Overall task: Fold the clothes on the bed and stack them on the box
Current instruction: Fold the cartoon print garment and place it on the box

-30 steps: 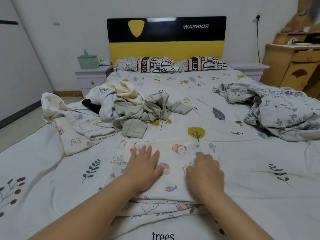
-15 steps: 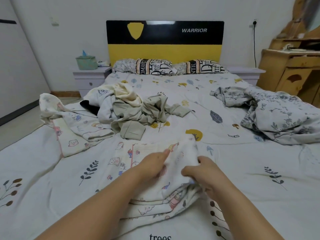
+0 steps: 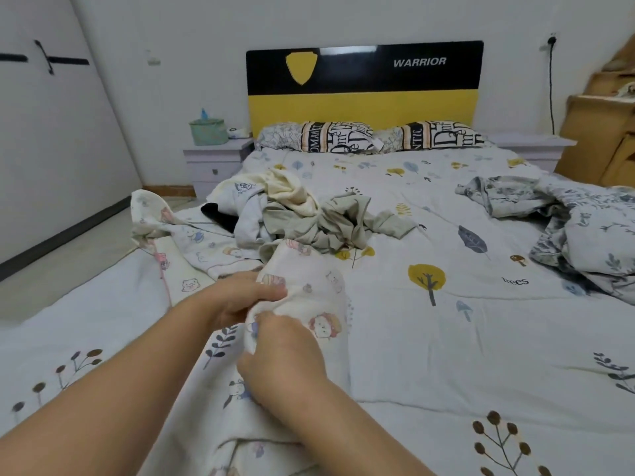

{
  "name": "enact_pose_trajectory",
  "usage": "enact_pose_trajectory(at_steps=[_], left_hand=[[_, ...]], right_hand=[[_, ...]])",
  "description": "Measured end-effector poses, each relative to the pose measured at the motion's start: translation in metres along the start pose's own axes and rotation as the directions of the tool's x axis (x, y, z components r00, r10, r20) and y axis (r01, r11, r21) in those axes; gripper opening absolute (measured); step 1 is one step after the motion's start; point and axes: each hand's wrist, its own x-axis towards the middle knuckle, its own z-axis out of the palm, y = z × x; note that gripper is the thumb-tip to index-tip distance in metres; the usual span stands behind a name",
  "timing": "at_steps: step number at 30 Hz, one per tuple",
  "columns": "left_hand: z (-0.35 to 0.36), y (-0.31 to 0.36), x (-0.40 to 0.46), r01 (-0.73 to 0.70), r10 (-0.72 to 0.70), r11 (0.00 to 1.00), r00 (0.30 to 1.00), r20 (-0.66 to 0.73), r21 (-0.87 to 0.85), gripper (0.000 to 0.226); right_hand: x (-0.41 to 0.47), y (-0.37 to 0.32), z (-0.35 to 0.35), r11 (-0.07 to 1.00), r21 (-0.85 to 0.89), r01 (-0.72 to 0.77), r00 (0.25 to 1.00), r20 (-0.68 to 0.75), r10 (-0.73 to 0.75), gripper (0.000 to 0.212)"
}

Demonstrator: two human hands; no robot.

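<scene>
A white garment with cartoon animal prints [image 3: 309,297] is lifted off the bed in front of me. My left hand [image 3: 237,297] grips its left edge with curled fingers. My right hand [image 3: 285,355] grips the bunched cloth just below and to the right. Behind it lies a heap of unfolded clothes [image 3: 309,218], grey-green, cream and white, with a black piece at its left. Another cartoon-print garment [image 3: 192,238] lies spread at the bed's left edge. No box is in view.
The bed [image 3: 446,355] has a white sheet with tree prints. A crumpled floral quilt [image 3: 577,231] fills the right side. Two pillows [image 3: 371,137] lie by the yellow and black headboard. A nightstand [image 3: 213,163] with a green tissue box stands at the left, a wooden cabinet [image 3: 601,132] at the right.
A second ago both hands pressed flat on the folded garment. They then took hold of it and have lifted it up and to the left, bunching it.
</scene>
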Motion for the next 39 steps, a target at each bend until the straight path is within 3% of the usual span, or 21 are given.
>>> enact_pose_trajectory(at_steps=[1, 2, 4, 6, 9, 11, 12, 14, 17, 23, 27, 30, 33, 35, 39], left_hand=[[-0.005, -0.011, 0.002, 0.004, 0.002, 0.995, 0.998, -0.060, 0.101, 0.036], [-0.006, -0.020, 0.002, 0.040, 0.005, 0.951, 0.989, -0.145, 0.305, 0.042], [-0.002, -0.037, 0.005, 0.188, 0.086, 0.701, 0.935, -0.344, 0.688, 0.060], [0.006, -0.039, 0.004, 0.222, 0.255, 0.565, 0.869, -0.424, 0.794, 0.067], [0.024, -0.033, 0.006, -0.005, 0.506, 0.489, 0.816, -0.279, 0.872, 0.060], [0.032, -0.043, 0.014, -0.095, 0.488, 0.444, 0.859, -0.152, 0.891, 0.055], [0.034, -0.053, 0.019, -0.113, 0.435, 0.456, 0.894, -0.111, 0.883, 0.054], [0.034, -0.076, 0.029, -0.137, 0.344, 0.574, 0.935, -0.086, 0.807, 0.054], [0.033, -0.094, 0.036, -0.174, 0.340, 0.705, 0.934, -0.112, 0.688, 0.055], [0.034, -0.095, 0.038, -0.195, 0.360, 0.713, 0.926, -0.114, 0.674, 0.055], [0.035, -0.092, 0.030, -0.174, 0.330, 0.776, 0.931, -0.155, 0.607, 0.059], [0.036, -0.078, 0.018, -0.023, 0.214, 0.873, 0.915, -0.342, 0.486, 0.072], [0.029, -0.064, 0.003, 0.153, -0.011, 0.933, 0.917, -0.400, 0.327, 0.067], [0.023, -0.062, -0.006, 0.193, -0.108, 0.946, 0.945, -0.310, 0.259, 0.063], [0.016, -0.064, -0.018, 0.182, -0.149, 0.968, 0.971, -0.186, 0.173, 0.069]], right_hand=[[-0.002, -0.001, 0.004, 0.998, 0.057, 0.019, 1.000, 0.001, -0.020, 0.024], [-0.003, 0.000, 0.005, 0.993, 0.119, 0.018, 1.000, -0.017, -0.016, 0.023], [0.000, 0.006, 0.002, 0.983, 0.185, -0.014, 0.990, -0.136, 0.039, 0.036], [0.014, 0.021, -0.005, 0.989, 0.141, -0.048, 0.953, -0.291, 0.088, 0.040], [0.042, 0.050, -0.007, 0.990, -0.072, -0.123, 0.948, -0.302, 0.096, 0.049], [0.055, 0.069, 0.004, 0.972, -0.188, -0.141, 0.979, -0.174, 0.108, 0.054], [0.059, 0.077, 0.012, 0.967, -0.213, -0.140, 0.987, -0.108, 0.119, 0.057], [0.063, 0.089, 0.027, 0.964, -0.232, -0.132, 0.991, -0.032, 0.128, 0.061], [0.065, 0.097, 0.039, 0.959, -0.259, -0.113, 0.994, -0.042, 0.105, 0.064], [0.065, 0.099, 0.041, 0.960, -0.260, -0.107, 0.993, -0.077, 0.090, 0.064], [0.064, 0.099, 0.041, 0.971, -0.220, -0.093, 0.994, -0.077, 0.078, 0.063], [0.063, 0.100, 0.032, 0.996, 0.007, -0.084, 0.988, -0.132, 0.084, 0.064], [0.053, 0.104, 0.016, 0.928, 0.329, -0.174, 0.916, -0.293, 0.276, 0.061], [0.042, 0.102, 0.007, 0.846, 0.466, -0.259, 0.893, -0.219, 0.393, 0.062], [0.030, 0.097, 0.007, 0.764, 0.502, -0.406, 0.890, 0.026, 0.456, 0.059]])
